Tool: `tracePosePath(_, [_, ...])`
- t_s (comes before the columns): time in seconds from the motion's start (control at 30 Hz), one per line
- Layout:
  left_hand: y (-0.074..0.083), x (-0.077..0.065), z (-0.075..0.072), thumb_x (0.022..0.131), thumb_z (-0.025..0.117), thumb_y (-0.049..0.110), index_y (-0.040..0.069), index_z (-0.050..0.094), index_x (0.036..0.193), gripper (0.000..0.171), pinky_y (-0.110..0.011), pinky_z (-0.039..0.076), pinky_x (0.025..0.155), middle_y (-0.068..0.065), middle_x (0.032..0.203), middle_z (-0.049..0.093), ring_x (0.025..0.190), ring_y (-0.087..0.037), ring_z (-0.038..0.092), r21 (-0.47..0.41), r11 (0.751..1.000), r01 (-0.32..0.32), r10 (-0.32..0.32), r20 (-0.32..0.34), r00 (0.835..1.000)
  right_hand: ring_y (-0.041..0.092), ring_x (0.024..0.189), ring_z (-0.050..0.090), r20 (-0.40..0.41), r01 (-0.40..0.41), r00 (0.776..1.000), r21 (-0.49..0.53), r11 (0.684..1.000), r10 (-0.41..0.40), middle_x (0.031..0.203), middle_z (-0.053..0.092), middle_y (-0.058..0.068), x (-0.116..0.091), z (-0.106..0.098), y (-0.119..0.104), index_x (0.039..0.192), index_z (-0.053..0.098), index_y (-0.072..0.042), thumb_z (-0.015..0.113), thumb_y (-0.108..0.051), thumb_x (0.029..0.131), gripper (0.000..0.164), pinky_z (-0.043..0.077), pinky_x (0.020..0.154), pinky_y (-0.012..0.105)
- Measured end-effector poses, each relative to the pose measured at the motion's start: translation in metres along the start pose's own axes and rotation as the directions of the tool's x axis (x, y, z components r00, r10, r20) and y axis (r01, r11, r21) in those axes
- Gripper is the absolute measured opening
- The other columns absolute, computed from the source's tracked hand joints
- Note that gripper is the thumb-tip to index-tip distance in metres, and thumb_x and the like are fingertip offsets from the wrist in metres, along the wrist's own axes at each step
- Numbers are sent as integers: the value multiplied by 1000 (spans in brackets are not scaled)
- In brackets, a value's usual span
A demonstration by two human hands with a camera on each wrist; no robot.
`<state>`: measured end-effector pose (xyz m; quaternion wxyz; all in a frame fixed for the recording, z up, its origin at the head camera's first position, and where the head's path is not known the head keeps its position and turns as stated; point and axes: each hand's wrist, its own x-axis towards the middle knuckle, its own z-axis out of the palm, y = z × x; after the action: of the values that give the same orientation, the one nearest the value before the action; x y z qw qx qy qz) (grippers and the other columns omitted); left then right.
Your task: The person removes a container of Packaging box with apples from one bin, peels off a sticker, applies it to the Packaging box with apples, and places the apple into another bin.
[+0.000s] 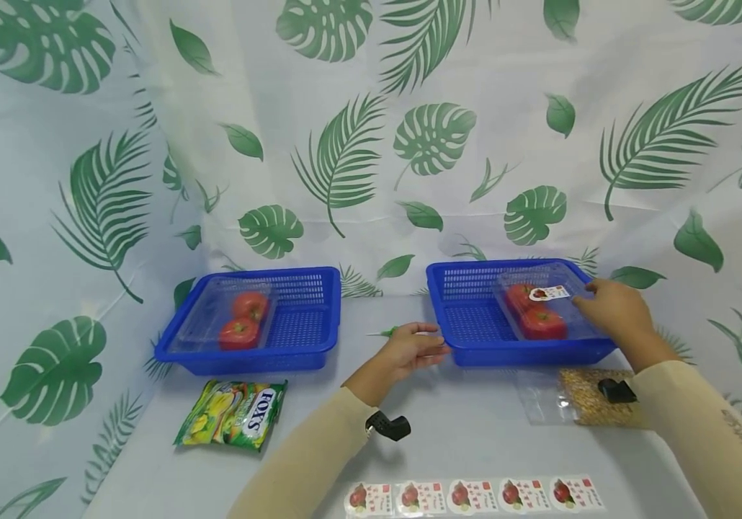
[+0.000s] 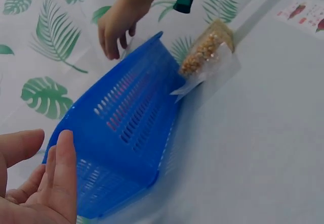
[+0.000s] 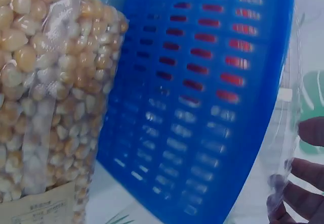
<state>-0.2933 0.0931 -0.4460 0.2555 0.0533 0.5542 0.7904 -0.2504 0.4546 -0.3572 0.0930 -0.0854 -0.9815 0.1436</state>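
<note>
In the head view, my right hand grips the right edge of a clear plastic box holding red tomatoes. A white label with a red fruit picture sits on its lid. The box leans inside the right blue basket. In the right wrist view, fingers curl at the box's clear edge. My left hand is beside that basket's front left corner, its fingers loosely extended and nothing held. Whether it touches the rim is unclear.
A left blue basket holds another clear box with tomatoes. In front lie a green FOX'S candy bag, a bag of corn kernels and a strip of labels. A thin green-handled item lies between the baskets.
</note>
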Motion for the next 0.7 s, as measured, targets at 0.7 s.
tracePosePath(0.7, [78,-42,-88,94,64,7,2,55,125,33,-43,58,76,-15,106,67,93,-33,69,356,919,-169,167,38,985,49,102,58,70,276,956,106,955,-284,123,58,30,14,48,-110,129,56,4,56,-31,96,48,47,83,63])
